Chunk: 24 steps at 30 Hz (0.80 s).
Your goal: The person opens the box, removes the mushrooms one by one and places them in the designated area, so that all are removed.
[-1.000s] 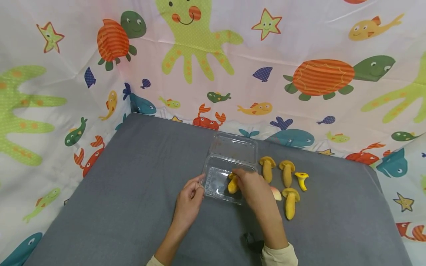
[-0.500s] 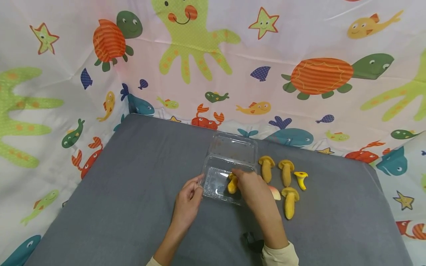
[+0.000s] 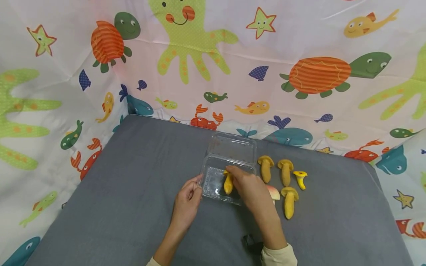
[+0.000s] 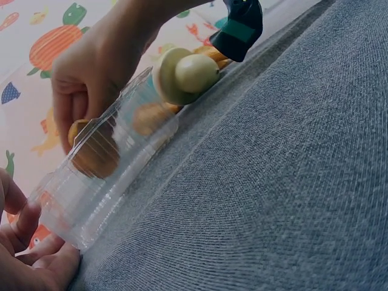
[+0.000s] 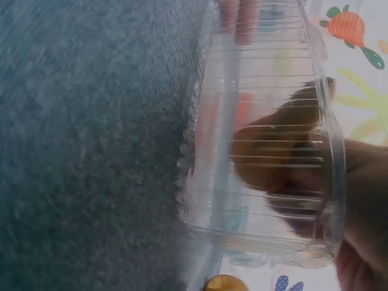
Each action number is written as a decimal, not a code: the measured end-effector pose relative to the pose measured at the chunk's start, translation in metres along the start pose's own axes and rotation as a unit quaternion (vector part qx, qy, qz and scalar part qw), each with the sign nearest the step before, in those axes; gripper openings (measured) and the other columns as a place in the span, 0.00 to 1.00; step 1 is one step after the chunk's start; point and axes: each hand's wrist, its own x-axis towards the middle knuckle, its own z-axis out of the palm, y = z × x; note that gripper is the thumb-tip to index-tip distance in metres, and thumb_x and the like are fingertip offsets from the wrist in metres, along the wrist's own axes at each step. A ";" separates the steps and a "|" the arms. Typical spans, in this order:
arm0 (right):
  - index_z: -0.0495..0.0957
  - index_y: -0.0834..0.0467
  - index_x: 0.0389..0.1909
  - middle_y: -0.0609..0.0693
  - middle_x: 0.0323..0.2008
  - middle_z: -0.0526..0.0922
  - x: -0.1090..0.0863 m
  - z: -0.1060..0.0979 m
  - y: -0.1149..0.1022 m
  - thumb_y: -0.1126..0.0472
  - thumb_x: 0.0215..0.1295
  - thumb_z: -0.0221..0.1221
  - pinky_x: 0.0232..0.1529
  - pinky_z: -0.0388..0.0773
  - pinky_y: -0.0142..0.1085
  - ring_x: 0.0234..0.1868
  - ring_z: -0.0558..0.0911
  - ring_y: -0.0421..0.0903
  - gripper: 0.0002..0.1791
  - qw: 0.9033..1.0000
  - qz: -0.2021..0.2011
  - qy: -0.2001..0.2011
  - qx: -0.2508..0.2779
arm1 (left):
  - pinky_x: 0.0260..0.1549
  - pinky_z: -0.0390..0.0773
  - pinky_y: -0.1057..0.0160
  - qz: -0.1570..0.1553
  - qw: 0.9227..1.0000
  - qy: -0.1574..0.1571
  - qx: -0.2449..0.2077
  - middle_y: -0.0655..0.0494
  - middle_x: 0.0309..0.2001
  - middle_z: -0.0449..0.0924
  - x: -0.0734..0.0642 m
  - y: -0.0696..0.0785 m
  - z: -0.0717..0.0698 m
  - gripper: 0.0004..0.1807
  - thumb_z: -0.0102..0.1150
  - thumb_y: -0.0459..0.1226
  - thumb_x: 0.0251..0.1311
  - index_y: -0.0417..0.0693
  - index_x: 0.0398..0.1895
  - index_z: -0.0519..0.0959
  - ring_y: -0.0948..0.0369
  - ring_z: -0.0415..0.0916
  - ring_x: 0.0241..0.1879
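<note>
A clear plastic clamshell box (image 3: 213, 190) stands on the grey cloth with its lid (image 3: 233, 148) folded back. My left hand (image 3: 187, 202) pinches the box's left rim between thumb and fingers. Inside the box, my right hand (image 3: 251, 190) grips a yellow-brown toy mushroom (image 3: 228, 184) by its upper end, the stem pointing down toward the near side. Through the clear wall in the right wrist view, the mushroom (image 5: 260, 157) shows beside the fingers. Part of its cap is hidden by the right hand.
Right of the box lie several brown-yellow mushrooms (image 3: 285, 173), a small bright yellow one (image 3: 300, 179) and a mushroom with a red-and-white cap (image 3: 273, 192), partly behind the right arm. A black object (image 3: 251, 244) sits by the right wrist. Printed fabric (image 3: 206, 99) walls the back.
The right hand has shifted slightly left inside the box, and the mushroom in it has moved left and turned straighter. The left hand keeps its hold on the rim.
</note>
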 end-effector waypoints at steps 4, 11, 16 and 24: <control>0.80 0.53 0.66 0.50 0.62 0.86 -0.002 0.002 0.002 0.67 0.69 0.69 0.39 0.87 0.44 0.41 0.91 0.50 0.26 0.997 -0.056 0.050 0.006 | 0.31 0.68 0.64 -0.001 1.000 0.000 0.001 0.53 0.66 0.82 0.000 -0.001 0.000 0.18 0.54 0.28 0.69 0.48 0.18 0.71 0.51 0.78 0.59; 0.78 0.53 0.68 0.51 0.64 0.84 -0.002 0.001 0.004 0.67 0.68 0.69 0.42 0.87 0.44 0.51 0.90 0.52 0.28 0.989 -0.103 0.106 0.010 | 0.28 0.65 0.64 -0.002 1.000 0.000 0.009 0.54 0.66 0.82 0.000 0.001 0.000 0.18 0.54 0.29 0.69 0.48 0.18 0.70 0.53 0.77 0.55; 0.78 0.55 0.69 0.53 0.64 0.84 -0.002 -0.002 0.008 0.70 0.64 0.71 0.47 0.86 0.43 0.57 0.88 0.51 0.32 0.984 -0.127 0.127 0.015 | 0.27 0.64 0.65 -0.002 1.000 0.007 0.007 0.54 0.65 0.83 0.000 0.001 0.001 0.18 0.54 0.28 0.68 0.48 0.18 0.70 0.55 0.77 0.52; 0.76 0.58 0.71 0.53 0.67 0.81 -0.005 -0.011 0.014 0.74 0.58 0.73 0.51 0.84 0.43 0.63 0.84 0.51 0.38 0.975 -0.167 0.142 0.032 | 0.23 0.61 0.68 -0.012 1.000 0.015 -0.004 0.56 0.65 0.83 -0.003 -0.001 0.001 0.18 0.53 0.28 0.69 0.47 0.18 0.69 0.62 0.59 0.25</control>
